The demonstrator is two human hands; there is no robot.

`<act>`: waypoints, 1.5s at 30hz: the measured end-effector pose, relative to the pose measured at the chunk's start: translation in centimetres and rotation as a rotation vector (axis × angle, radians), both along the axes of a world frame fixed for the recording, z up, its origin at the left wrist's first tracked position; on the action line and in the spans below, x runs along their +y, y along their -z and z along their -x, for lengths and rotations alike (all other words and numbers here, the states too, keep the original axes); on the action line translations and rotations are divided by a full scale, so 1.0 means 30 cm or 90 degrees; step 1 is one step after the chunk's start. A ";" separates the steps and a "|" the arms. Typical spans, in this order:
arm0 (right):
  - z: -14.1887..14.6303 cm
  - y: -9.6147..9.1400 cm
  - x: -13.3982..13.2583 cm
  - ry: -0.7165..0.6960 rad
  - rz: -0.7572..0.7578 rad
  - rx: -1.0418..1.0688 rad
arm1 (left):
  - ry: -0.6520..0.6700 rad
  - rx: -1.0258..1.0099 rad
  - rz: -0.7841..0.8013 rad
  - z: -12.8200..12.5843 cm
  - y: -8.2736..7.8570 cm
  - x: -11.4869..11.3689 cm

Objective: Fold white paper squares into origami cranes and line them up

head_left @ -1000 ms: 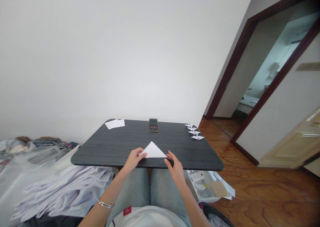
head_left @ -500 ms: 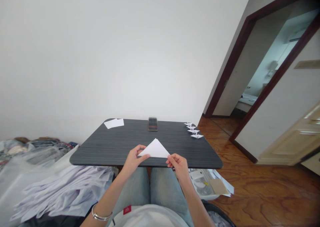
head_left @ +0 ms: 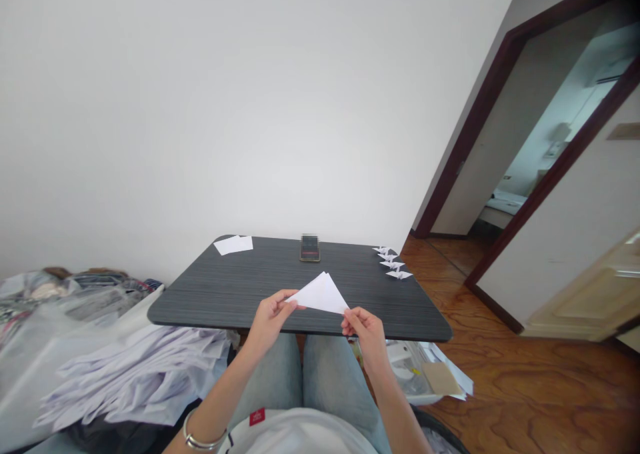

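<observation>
A white sheet of paper folded into a triangle (head_left: 323, 294) is held up over the near edge of the dark table (head_left: 270, 277), its peak pointing away from me. My left hand (head_left: 273, 314) pinches its left corner between thumb and fingers. At the lower right corner, my right hand (head_left: 364, 324) grips the paper with curled fingers. Several folded paper cranes (head_left: 393, 265) stand in a row at the table's right side. White paper sheets (head_left: 233, 244) lie at the far left corner.
A phone on a stand (head_left: 310, 248) is at the table's back, by the white wall. Piled white cloth (head_left: 140, 374) lies on the left below table height. To the right, a bin of papers and packets (head_left: 413, 371) sits low beside my legs.
The folded paper has tilted, its left corner rising and its right corner dropping slightly. Both hands still hold it. The whole view has shifted a little.
</observation>
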State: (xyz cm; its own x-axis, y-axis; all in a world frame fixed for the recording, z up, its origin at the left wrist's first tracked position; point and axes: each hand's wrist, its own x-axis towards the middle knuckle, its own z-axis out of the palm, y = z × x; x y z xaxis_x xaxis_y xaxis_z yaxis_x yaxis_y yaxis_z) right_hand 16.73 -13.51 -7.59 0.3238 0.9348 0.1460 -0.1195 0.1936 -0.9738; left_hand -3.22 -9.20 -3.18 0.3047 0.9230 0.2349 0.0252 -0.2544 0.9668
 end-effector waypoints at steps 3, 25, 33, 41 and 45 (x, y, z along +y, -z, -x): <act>-0.002 0.001 -0.001 -0.011 0.005 0.007 | 0.004 -0.016 0.001 0.000 0.003 0.002; 0.005 -0.024 -0.015 -0.018 0.004 0.034 | -0.161 -0.010 -0.096 0.014 -0.005 -0.021; 0.004 -0.023 -0.018 -0.025 0.002 0.033 | -0.118 -0.005 -0.037 0.027 -0.016 -0.023; -0.001 0.003 -0.008 -0.034 0.007 -0.003 | -0.110 0.003 0.007 0.019 0.003 -0.006; -0.007 0.018 0.004 -0.024 0.019 -0.055 | -0.142 0.020 -0.026 0.024 0.035 0.005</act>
State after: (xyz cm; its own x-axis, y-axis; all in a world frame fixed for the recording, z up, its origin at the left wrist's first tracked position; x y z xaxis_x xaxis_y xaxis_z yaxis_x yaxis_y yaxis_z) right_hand 16.96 -13.41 -8.14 0.2759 0.9504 0.1435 -0.0412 0.1609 -0.9861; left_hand -3.93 -9.06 -4.24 0.1020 0.9582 0.2673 0.1154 -0.2783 0.9535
